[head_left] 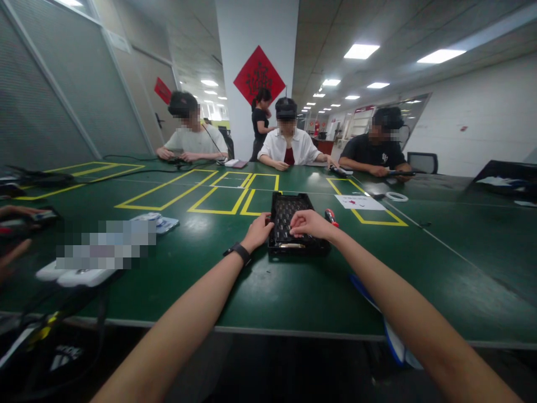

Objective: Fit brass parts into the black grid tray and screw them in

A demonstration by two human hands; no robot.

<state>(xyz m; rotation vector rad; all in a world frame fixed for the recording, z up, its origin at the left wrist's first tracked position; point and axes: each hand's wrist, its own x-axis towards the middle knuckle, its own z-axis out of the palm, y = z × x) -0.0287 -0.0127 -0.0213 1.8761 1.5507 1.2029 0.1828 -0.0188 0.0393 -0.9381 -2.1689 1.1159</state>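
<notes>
A black tray-like case [293, 201] with a gridded inside lies on the green table [293, 285] in front of me. My left hand [258, 232] rests against its left wall, fingers curled on the rim. My right hand [308, 223] hovers over the near part of the case with fingertips pinched together; whatever they hold is too small to make out. A red-handled tool [331, 217] lies just right of the case, partly behind my right hand. A thin light-coloured bar [291, 245] sits inside the case at its near edge.
Yellow tape rectangles [218, 196] mark the table. White devices [78, 275] lie at near left, a sheet of paper [359, 202] and a white ring [396, 196] at right. Three seated people and one standing are at the far side. Another person's hand [14, 229] is at far left.
</notes>
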